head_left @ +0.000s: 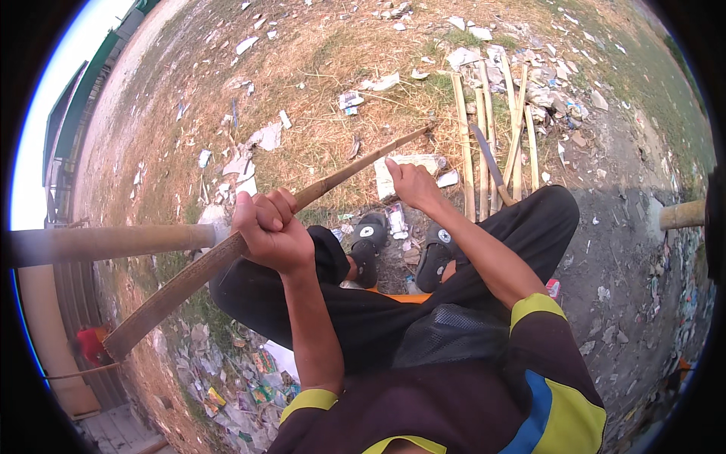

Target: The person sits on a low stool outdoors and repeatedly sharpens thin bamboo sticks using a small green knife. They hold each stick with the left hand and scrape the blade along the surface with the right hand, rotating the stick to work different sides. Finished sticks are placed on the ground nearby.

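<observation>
A long bamboo strip [310, 193] is held in the left hand [273, 227], whose fingers are clenched around it near its middle, with the thumb raised along the side. The strip is slanted across the view, its broad, flat end being set low at the far left and its narrow end pointed up and right, out over the grass [295, 98]. The right hand [412, 184] is held just beside the narrow part, with the thumb extended toward the strip; its fingers are curled and partly hidden under the hand, so it cannot be told whether anything is grasped by them. On the ground to the right, several pale split lengths [460, 136] are laid side by side, some of them crossed. A knife [488, 155] with a dark blade is rested against this group, its handle being turned toward the right knee. The legs are covered by black trousers [541, 219] and are bent outward, while dark shoes [369, 242] are seen between them. A patch of dark mesh [454, 333] is seen on the lap. A thick pole [113, 244] is seen at the left, its end placed near the strip; whether the two are touched together cannot be told. Paper scraps [246, 45] are scattered over the grass.
</observation>
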Demonstrator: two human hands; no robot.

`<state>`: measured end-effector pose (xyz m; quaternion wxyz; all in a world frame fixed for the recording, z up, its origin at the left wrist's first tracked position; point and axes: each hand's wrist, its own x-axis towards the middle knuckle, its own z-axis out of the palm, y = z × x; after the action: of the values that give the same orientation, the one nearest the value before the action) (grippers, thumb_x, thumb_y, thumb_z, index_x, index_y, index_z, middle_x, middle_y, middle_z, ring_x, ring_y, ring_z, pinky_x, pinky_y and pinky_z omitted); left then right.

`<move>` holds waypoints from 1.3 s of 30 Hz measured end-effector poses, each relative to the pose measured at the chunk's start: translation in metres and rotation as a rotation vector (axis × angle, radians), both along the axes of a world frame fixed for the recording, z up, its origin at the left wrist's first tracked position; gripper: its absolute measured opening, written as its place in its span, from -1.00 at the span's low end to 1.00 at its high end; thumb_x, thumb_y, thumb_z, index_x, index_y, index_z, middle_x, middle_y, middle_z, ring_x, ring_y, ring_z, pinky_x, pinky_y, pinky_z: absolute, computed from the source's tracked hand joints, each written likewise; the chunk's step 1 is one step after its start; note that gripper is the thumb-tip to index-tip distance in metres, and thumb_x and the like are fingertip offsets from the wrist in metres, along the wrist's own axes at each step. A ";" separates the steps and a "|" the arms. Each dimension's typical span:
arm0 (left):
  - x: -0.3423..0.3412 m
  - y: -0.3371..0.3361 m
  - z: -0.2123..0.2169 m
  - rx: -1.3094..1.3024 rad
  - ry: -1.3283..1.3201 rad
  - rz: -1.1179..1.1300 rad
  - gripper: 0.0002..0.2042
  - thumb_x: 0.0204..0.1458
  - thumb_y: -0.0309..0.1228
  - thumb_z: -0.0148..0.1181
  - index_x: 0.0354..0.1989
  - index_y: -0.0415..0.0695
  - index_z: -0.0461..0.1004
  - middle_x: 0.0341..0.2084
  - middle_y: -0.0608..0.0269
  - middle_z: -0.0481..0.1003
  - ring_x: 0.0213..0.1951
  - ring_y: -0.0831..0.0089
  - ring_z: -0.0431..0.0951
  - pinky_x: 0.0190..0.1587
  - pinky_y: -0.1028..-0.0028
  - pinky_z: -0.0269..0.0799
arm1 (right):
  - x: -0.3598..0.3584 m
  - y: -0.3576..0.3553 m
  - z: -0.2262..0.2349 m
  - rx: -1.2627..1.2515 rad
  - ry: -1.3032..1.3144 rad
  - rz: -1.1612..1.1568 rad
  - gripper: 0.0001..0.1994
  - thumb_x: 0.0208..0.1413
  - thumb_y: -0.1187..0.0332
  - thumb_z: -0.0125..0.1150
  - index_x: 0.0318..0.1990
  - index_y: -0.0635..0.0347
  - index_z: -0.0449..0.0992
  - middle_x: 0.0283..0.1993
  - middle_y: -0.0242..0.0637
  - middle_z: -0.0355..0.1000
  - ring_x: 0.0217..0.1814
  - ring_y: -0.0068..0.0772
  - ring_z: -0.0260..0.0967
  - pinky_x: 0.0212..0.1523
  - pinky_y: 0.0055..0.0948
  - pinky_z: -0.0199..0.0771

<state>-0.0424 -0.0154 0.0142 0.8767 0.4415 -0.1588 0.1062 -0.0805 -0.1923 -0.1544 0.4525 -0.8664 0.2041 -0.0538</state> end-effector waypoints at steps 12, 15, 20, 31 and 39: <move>0.001 -0.005 0.003 0.011 0.021 0.074 -0.56 0.16 -0.44 -0.13 -0.79 0.01 -0.06 -0.88 0.44 -0.09 -0.80 0.61 -0.15 -0.64 0.48 -0.08 | 0.009 -0.007 0.004 0.026 0.020 0.077 -0.34 0.30 -0.01 -0.33 -0.58 0.43 0.44 -0.59 0.25 0.36 -0.43 0.24 0.37 -0.23 0.05 0.34; -0.002 -0.003 0.002 0.041 0.004 0.097 -0.57 0.15 -0.43 -0.12 -0.78 0.01 -0.06 -0.87 0.46 -0.10 -0.80 0.61 -0.16 -0.64 0.48 -0.08 | 0.003 0.010 0.028 0.126 -0.081 0.169 -0.36 0.30 0.00 -0.32 -0.57 0.41 0.42 -0.61 0.25 0.34 -0.43 0.25 0.37 -0.25 0.05 0.33; -0.001 -0.006 0.000 0.016 0.051 0.092 -0.58 0.15 -0.41 -0.09 -0.75 0.02 -0.06 -0.86 0.47 -0.10 -0.80 0.63 -0.18 -0.63 0.50 -0.09 | 0.019 -0.021 -0.038 0.032 0.015 -0.005 -0.38 0.29 -0.01 -0.31 -0.54 0.40 0.44 -0.59 0.23 0.35 -0.41 0.28 0.37 -0.26 0.06 0.33; 0.004 -0.001 0.000 0.005 0.057 0.094 -0.59 0.13 -0.40 -0.07 -0.75 0.03 -0.05 -0.84 0.48 -0.12 -0.77 0.63 -0.19 -0.59 0.50 -0.08 | 0.019 -0.033 -0.029 0.005 0.082 0.067 -0.32 0.29 -0.05 -0.36 -0.52 0.43 0.49 -0.54 0.28 0.39 -0.36 0.26 0.42 -0.20 -0.02 0.41; 0.001 -0.002 0.002 0.026 0.048 0.107 -0.58 0.12 -0.41 -0.06 -0.76 0.04 -0.06 -0.84 0.50 -0.12 -0.77 0.63 -0.18 -0.59 0.51 -0.07 | 0.022 -0.035 -0.034 0.033 0.089 0.048 -0.34 0.26 -0.08 -0.32 -0.42 0.41 0.53 -0.45 0.31 0.41 -0.28 0.30 0.41 -0.14 -0.03 0.41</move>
<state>-0.0412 -0.0173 0.0161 0.8675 0.4631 -0.1154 0.1404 -0.0582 -0.2271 -0.1886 0.4585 -0.8650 0.2041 -0.0011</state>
